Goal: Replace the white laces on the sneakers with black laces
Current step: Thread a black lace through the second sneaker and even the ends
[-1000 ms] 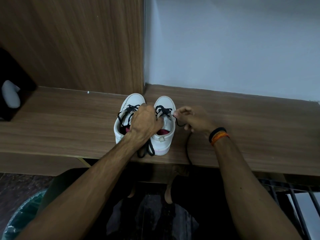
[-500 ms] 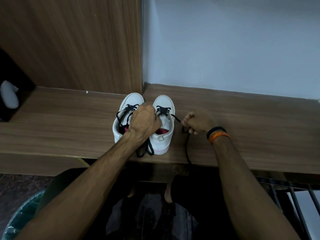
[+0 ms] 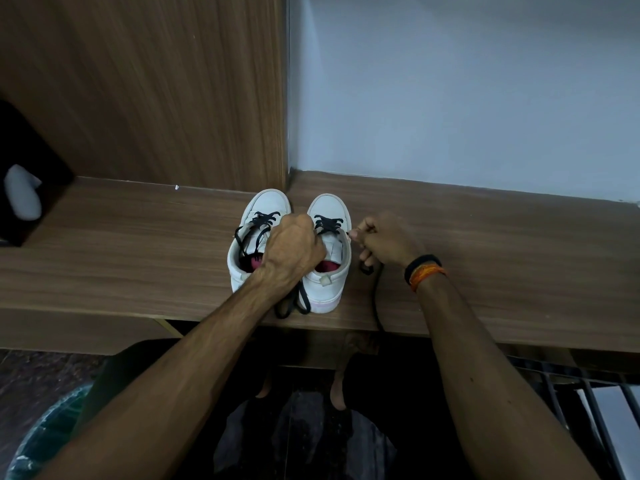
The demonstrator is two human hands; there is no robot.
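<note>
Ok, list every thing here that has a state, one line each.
Left sneaker: upright on the shelf, black lace partly threaded, ends loose.
Right sneaker: upright, black lace through the front eyelets only.
Left hand: gripping between the sneakers.
Right hand: pinching the black lace.

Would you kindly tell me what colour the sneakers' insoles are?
Pinkish red, seen inside the left sneaker and right sneaker in the head view.

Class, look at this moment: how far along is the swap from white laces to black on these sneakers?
Done: no white laces show, and both sneakers carry black crossings near the toes. In hand: the right hand pinches the black lace beside the right sneaker, while the left hand grips its top. Left: upper eyelets on both, including the left sneaker.
</note>
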